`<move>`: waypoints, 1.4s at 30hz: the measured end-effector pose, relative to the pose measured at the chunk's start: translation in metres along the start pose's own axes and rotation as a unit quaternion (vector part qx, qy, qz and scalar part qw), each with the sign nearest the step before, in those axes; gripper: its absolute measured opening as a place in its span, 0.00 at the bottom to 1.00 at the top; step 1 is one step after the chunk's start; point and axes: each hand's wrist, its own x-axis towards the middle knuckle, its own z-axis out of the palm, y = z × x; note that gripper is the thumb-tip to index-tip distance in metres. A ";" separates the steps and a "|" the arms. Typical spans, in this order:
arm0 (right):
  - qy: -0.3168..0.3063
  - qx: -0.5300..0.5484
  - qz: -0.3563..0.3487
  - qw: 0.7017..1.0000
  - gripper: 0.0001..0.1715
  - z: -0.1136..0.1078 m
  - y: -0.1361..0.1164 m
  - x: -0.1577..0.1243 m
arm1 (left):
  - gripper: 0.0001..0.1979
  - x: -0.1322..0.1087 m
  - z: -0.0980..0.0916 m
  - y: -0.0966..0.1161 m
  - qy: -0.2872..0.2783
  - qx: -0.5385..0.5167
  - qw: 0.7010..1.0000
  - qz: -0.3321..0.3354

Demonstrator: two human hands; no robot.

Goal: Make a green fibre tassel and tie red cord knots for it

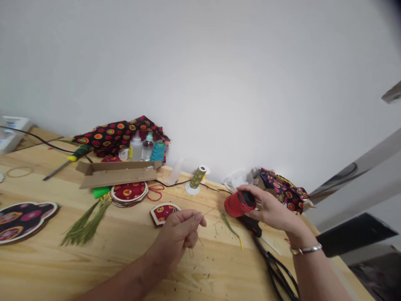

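In my right hand (pixel 268 209) is a red thread spool (pixel 234 205) with a black core, tilted on its side above the table. A thin reddish thread (pixel 212 210) stretches from the spool to my left hand (pixel 180 230), which pinches it between thumb and fingers. The thread's loose end dangles below those fingers. Partly covered by my left hand is a small fan-shaped red fabric piece (pixel 159 214) with a pale border. Beneath the spool and my right hand lie black-handled scissors (pixel 275 267) and a dark object (pixel 250 225), partly hidden.
Left of centre are round fabric pieces (pixel 129 193), a green tassel (pixel 89 225), a cardboard tray (pixel 119 175) and glue bottles (pixel 135 147). A green thread spool (pixel 198 177) stands near the wall. Patterned cloth (pixel 285 190) is heaped at right; a screwdriver (pixel 67 162) lies at left.
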 end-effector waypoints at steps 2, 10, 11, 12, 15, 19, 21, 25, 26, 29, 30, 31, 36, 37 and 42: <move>0.002 -0.009 -0.035 0.999 0.30 0.008 0.001 0.010 | 0.12 0.001 -0.001 0.002 0.009 -0.045 0.999 -0.004; -0.067 0.020 -0.039 0.997 0.34 0.037 -0.001 0.057 | 0.09 0.004 -0.003 0.010 0.019 -0.110 0.994 0.008; -0.072 0.016 -0.039 0.996 0.34 0.040 -0.001 0.061 | 0.09 0.003 -0.003 0.010 0.015 -0.114 0.993 0.007; -0.078 0.011 -0.037 0.996 0.34 0.041 -0.002 0.064 | 0.09 0.003 -0.003 0.009 0.010 -0.118 0.993 0.007; -0.077 -0.002 -0.029 0.997 0.38 0.041 -0.007 0.068 | 0.09 0.003 -0.003 0.007 -0.003 -0.129 0.992 0.006; 0.014 -0.068 -0.076 0.995 0.45 0.043 -0.025 0.063 | 0.12 0.002 -0.001 0.006 -0.016 -0.125 0.992 0.001; 0.062 -0.117 -0.111 0.985 0.45 0.050 -0.036 0.063 | 0.13 0.000 0.001 0.006 -0.026 -0.110 0.994 -0.006; 0.160 -0.109 -0.083 0.977 0.32 0.065 -0.040 0.078 | 0.16 -0.003 0.004 0.002 -0.051 -0.042 0.997 -0.035; 0.197 -0.080 -0.056 0.976 0.26 0.065 -0.036 0.083 | 0.16 -0.003 0.004 0.001 -0.055 -0.018 0.997 -0.046; 0.271 -0.009 0.027 0.962 0.18 0.059 -0.020 0.100 | 0.16 -0.002 0.004 -0.003 -0.054 0.049 0.995 -0.067; 0.280 0.005 0.051 0.959 0.19 0.054 -0.015 0.104 | 0.15 -0.001 0.004 -0.004 -0.049 0.063 0.994 -0.069; 0.284 0.018 0.073 0.956 0.21 0.048 -0.011 0.107 | 0.14 0.000 0.004 -0.004 -0.044 0.074 0.994 -0.070; 0.310 0.110 0.156 0.931 0.29 0.013 -0.008 0.095 | 0.10 0.000 0.007 0.000 -0.009 0.087 0.993 -0.074; 0.316 0.125 0.164 0.926 0.30 0.005 -0.012 0.088 | 0.09 0.000 0.007 0.001 0.002 0.084 0.994 -0.072; 0.353 0.223 0.161 0.894 0.27 -0.039 -0.049 0.049 | 0.08 0.001 0.006 0.002 0.047 0.086 0.993 -0.068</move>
